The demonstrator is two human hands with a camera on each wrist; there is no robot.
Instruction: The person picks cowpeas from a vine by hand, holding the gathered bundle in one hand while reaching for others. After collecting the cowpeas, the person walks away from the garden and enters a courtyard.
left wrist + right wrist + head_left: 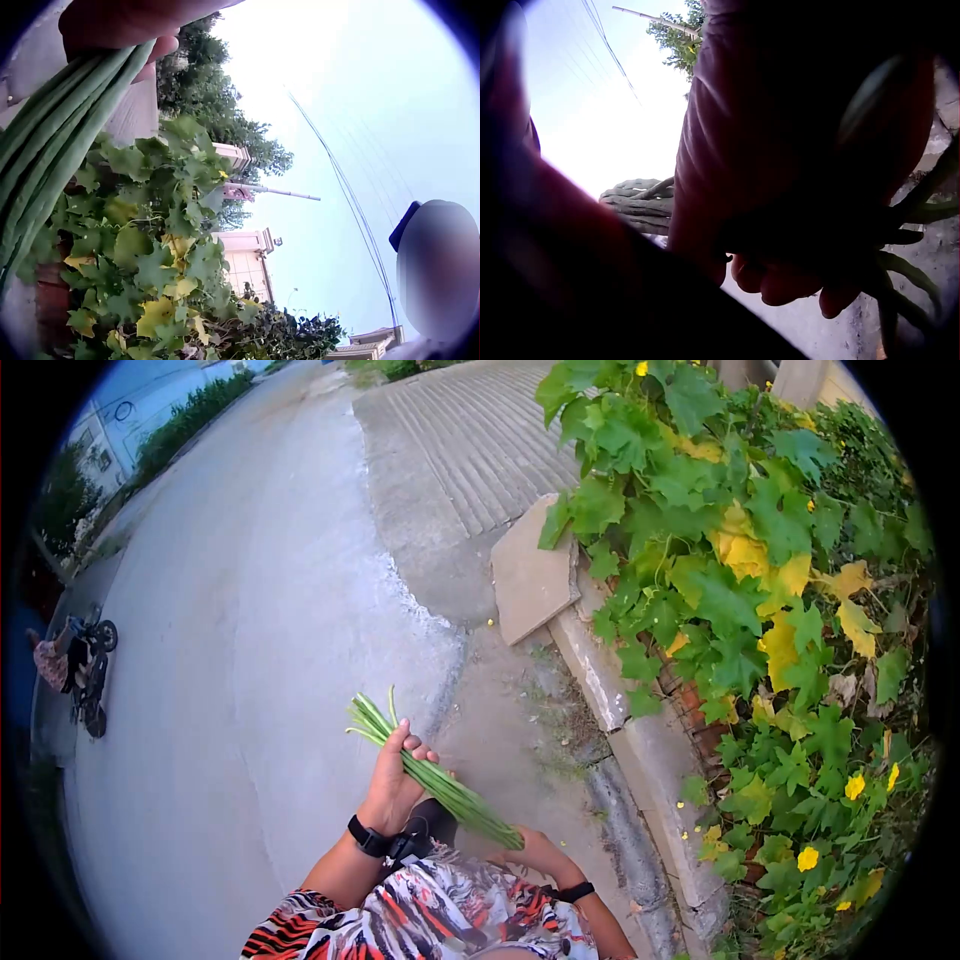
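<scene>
A bunch of long green beans (450, 790) stretches across the front of the body in the head view. My left hand (393, 778) grips it near its upper-left end, thumb along the stems, with several thin tips poking out past the fist. At the lower-right end my right hand (540, 854) holds the bunch close to the patterned shirt. The left wrist view has the beans (67, 135) running down from under the hand. In the dark right wrist view, the curled fingers (780, 285) wrap the beans, and loose bean ends (911, 281) stick out beyond them.
A concrete road (260, 610) runs ahead on the left, with a motorbike (93, 670) and a person beside it. A leafy vine (740, 600) with yellow flowers covers the right side. A broken slab (535, 570) lies by the low kerb (650, 780).
</scene>
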